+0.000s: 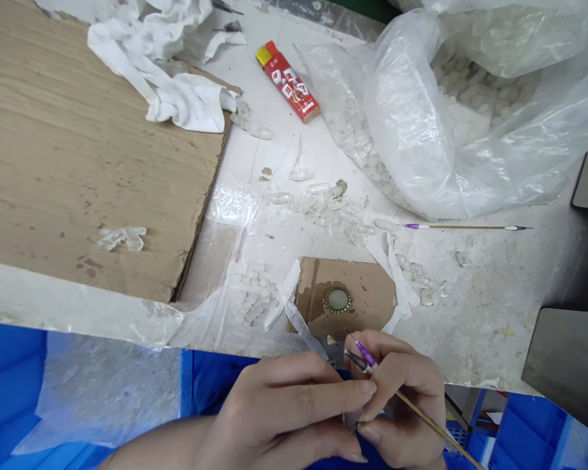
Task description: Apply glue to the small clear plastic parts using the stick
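Big cardboard sheet (88, 150) fills upper left; plastic bag (411, 117) of clear pieces, still fairly full, sits upper right. Loose clear pieces (323, 209) lie mid-frame on white bench (485, 326). Lower centre, cardboard scrap (367, 294) holds just one round metal-rimmed piece (338, 300). At btm edge, right hand (404, 398) has fingers closed, pinching purple-banded wooden tool (431, 421); left hand (284, 411) has fingers curled right beside it, can't tell if gripping anything.
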`<move>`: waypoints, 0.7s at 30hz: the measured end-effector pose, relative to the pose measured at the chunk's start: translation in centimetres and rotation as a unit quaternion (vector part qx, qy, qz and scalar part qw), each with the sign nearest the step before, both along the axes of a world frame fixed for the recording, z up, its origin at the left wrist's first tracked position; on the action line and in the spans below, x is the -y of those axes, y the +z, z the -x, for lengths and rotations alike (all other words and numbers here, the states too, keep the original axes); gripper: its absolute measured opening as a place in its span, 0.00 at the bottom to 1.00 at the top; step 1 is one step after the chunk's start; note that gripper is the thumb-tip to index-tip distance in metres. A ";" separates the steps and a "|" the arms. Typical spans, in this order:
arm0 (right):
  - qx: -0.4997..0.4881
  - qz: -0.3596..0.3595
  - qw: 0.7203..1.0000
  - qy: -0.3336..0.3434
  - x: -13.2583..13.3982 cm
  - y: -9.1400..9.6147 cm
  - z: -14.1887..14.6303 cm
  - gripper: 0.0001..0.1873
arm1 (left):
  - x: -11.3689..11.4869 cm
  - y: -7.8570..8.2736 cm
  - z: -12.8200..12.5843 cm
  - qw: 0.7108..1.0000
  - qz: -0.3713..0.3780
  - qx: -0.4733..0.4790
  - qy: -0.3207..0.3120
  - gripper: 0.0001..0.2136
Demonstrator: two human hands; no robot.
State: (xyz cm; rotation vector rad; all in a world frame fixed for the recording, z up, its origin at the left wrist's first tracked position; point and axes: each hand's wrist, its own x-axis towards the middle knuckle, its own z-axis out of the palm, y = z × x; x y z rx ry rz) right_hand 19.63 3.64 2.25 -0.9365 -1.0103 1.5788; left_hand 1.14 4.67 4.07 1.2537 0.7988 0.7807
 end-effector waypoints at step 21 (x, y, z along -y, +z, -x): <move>0.061 0.008 0.998 0.000 0.0 0.7 -0.1 0.16 | 0.8 -0.3 -0.4 0.997 -0.062 -0.044 -0.003 0.18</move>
